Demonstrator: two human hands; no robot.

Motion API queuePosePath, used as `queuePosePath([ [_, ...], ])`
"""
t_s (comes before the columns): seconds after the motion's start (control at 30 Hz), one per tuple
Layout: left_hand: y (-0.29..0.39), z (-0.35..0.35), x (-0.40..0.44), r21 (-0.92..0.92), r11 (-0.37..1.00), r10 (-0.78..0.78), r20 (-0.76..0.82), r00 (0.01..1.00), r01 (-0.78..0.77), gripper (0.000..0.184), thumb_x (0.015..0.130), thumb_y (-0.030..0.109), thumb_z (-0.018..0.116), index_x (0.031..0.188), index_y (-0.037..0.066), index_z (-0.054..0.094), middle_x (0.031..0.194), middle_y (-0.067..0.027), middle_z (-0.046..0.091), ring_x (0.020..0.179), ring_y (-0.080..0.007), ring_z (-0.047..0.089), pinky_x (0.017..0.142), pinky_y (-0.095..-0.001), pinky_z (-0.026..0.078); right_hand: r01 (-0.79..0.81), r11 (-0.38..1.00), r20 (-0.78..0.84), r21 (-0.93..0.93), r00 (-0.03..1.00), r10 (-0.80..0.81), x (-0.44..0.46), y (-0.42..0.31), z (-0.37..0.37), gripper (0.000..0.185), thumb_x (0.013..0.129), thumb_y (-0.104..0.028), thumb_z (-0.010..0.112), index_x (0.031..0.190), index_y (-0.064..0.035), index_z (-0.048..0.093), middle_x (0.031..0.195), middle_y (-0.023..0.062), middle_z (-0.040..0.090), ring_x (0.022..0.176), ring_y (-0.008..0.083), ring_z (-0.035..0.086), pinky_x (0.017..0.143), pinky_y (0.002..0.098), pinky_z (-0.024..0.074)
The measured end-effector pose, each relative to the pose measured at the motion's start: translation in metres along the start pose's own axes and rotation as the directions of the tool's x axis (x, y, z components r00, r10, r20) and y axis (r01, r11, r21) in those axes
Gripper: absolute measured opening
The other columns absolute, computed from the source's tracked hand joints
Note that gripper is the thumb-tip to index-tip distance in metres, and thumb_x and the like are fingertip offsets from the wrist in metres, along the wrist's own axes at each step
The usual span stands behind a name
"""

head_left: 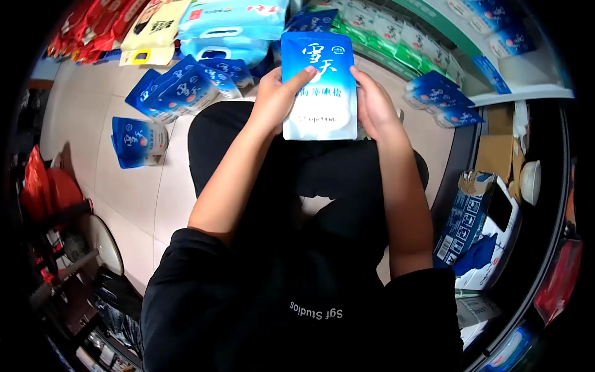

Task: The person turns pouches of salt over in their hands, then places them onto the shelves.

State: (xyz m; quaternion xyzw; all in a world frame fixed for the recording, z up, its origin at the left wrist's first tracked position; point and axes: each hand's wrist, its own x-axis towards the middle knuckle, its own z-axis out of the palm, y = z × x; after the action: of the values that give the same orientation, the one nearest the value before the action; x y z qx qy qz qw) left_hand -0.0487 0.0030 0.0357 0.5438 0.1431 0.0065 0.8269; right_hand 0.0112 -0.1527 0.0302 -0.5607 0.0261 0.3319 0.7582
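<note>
A blue and white bag of salt (319, 90) is held upright in front of my knees, its printed face toward me. My left hand (274, 99) grips its left side, thumb across the front and fingers hidden behind. On the opposite edge, my right hand (374, 104) is closed around the side of the bag, its fingertips out of sight behind it. Matching salt bags (180, 90) stand in a cluster on the floor to the left, with a smaller group (139, 142) nearer to me.
Green and white bags (396, 43) line a shelf ahead, above more blue bags (440, 99) on the right. Large light-blue packs (232, 28) stand at the back left. A torn carton (474, 223) sits low on the right shelf. Tiled floor (124, 204) lies to my left.
</note>
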Motion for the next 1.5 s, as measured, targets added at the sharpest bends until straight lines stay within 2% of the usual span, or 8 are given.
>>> queuePosePath([
  [0.1,-0.017,0.009,0.025,0.01,0.993,-0.118,0.053,0.992,0.118,0.034,0.079,0.021,0.058,0.097,-0.007,0.05,0.079,-0.0109,0.06,0.062,-0.0133,0.06,0.054,-0.0232,0.049,0.004,0.977,-0.042,0.213,0.999,0.005,0.01,0.013,-0.008,0.038,0.081,-0.029,0.051,0.102,0.0018,0.051,0.092,0.0134,0.059,0.078,0.0212,0.06,0.066,0.0317,0.049],
  [0.37,-0.067,-0.011,0.074,0.18,0.909,-0.392,0.068,0.918,0.375,0.039,0.076,0.029,0.049,0.092,-0.007,0.052,0.069,-0.012,0.059,0.045,-0.0138,0.056,0.032,-0.0238,0.037,-0.116,0.97,-0.151,0.214,0.977,0.151,0.029,0.03,-0.028,0.035,0.075,-0.018,0.057,0.101,0.0031,0.051,0.09,0.0134,0.059,0.079,0.0214,0.06,0.069,0.0302,0.0493],
  [0.5,-0.058,-0.008,0.067,0.211,0.933,-0.308,0.047,0.95,0.292,0.04,0.076,0.029,0.05,0.096,-0.006,0.05,0.067,-0.0102,0.057,0.042,-0.012,0.052,0.029,-0.0228,0.033,-0.076,0.985,-0.096,0.152,0.991,0.091,0.027,0.028,-0.025,0.034,0.076,-0.016,0.055,0.103,0.0039,0.049,0.088,0.0139,0.059,0.073,0.0205,0.06,0.063,0.0295,0.0503],
  [0.67,-0.034,0.004,0.054,0.024,0.99,-0.141,0.02,0.99,0.14,0.036,0.076,0.018,0.054,0.102,-0.005,0.045,0.082,-0.0121,0.058,0.067,-0.0145,0.058,0.054,-0.0246,0.046,-0.006,0.997,0.086,0.074,0.996,0.0,0.014,0.017,-0.024,0.037,0.08,-0.016,0.048,0.109,0.0057,0.041,0.085,0.0155,0.058,0.06,0.0186,0.061,0.04,0.0257,0.0485],
  [0.87,-0.037,0.0,0.055,0.036,0.999,0.004,-0.001,1.0,-0.004,0.038,0.078,0.016,0.056,0.108,-0.003,0.043,0.095,-0.0122,0.056,0.084,-0.0168,0.055,0.073,-0.0261,0.044,-0.07,0.993,0.212,-0.093,0.973,0.089,0.004,0.007,-0.017,0.04,0.081,-0.014,0.051,0.112,0.0067,0.036,0.086,0.0176,0.057,0.064,0.0232,0.062,0.045,0.0253,0.0509],
  [1.13,-0.038,-0.001,0.054,-0.089,0.995,0.033,-0.045,0.998,-0.036,0.027,0.084,0.016,0.046,0.104,-0.002,0.048,0.092,-0.0086,0.056,0.082,-0.013,0.052,0.074,-0.0241,0.04,0.024,0.99,0.211,-0.137,0.977,0.006,0.004,0.012,-0.02,0.038,0.079,-0.01,0.055,0.109,0.0063,0.038,0.084,0.0159,0.058,0.061,0.0212,0.061,0.05,0.0254,0.0506],
  [1.43,-0.036,0.005,0.051,0.001,0.997,0.083,-0.153,0.985,-0.084,0.031,0.088,0.023,0.038,0.104,-0.002,0.048,0.095,-0.0091,0.054,0.087,-0.013,0.049,0.08,-0.0249,0.036,0.105,0.97,0.196,-0.218,0.979,-0.062,0.003,0.012,-0.016,0.038,0.077,-0.004,0.056,0.109,0.0066,0.038,0.083,0.0158,0.058,0.062,0.0214,0.061,0.051,0.0259,0.0508],
  [1.5,-0.039,0.005,0.052,0.036,0.99,0.142,-0.18,0.973,-0.137,0.032,0.09,0.026,0.036,0.103,-0.001,0.048,0.082,-0.0068,0.055,0.071,-0.0107,0.051,0.067,-0.0227,0.039,0.113,0.965,0.189,-0.236,0.98,-0.068,0.004,0.013,-0.014,0.039,0.076,-0.003,0.056,0.109,0.0066,0.037,0.085,0.0163,0.058,0.063,0.0217,0.061,0.052,0.0263,0.051],
])
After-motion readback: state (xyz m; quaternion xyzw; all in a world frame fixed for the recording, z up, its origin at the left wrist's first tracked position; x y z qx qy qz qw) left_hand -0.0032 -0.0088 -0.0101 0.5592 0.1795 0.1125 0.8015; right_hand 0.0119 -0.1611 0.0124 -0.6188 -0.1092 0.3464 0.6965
